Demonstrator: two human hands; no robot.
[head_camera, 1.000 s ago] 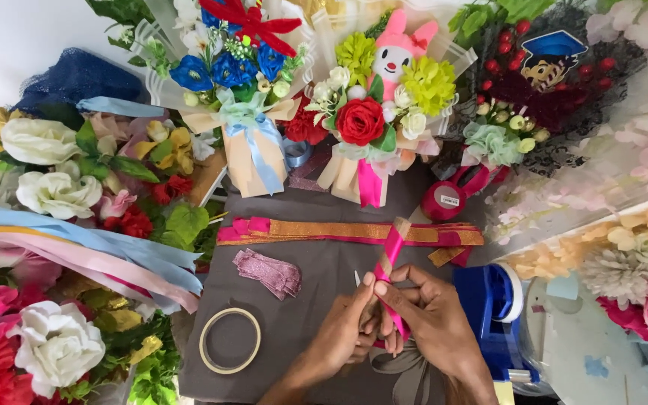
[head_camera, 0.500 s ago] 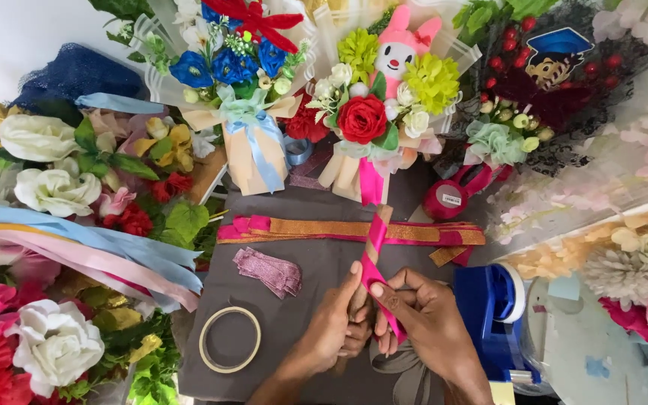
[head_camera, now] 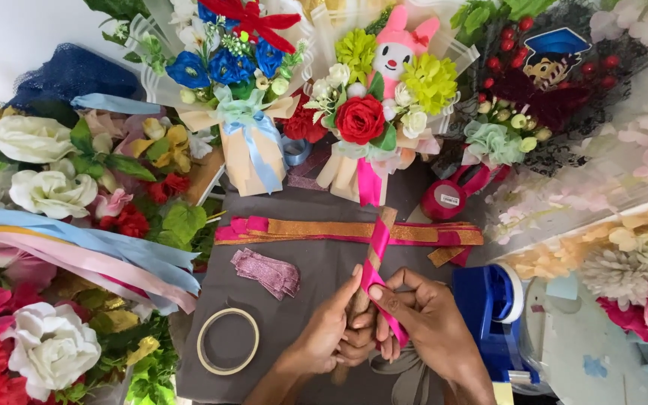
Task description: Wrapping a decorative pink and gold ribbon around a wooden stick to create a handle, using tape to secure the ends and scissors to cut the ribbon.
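stick's lower end (head_camera: pixel 359 300) hidden btwn hands, forearms cut off at btm edge

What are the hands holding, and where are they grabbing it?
Both hands grip a stick-like stem at its lower part, the left hand beside the right hand. The right fingers also pinch the pink ribbon against it.

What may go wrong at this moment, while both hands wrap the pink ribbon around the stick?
1. The pink ribbon is held only by fingertips of the right hand; if they slip, the winding on the stick may loosen.
2. The left hand covers the stick's lower part, so uneven wraps there may go unseen.
3. The ribbon's free end runs up toward the layered gold and pink ribbons and may catch or drag them.
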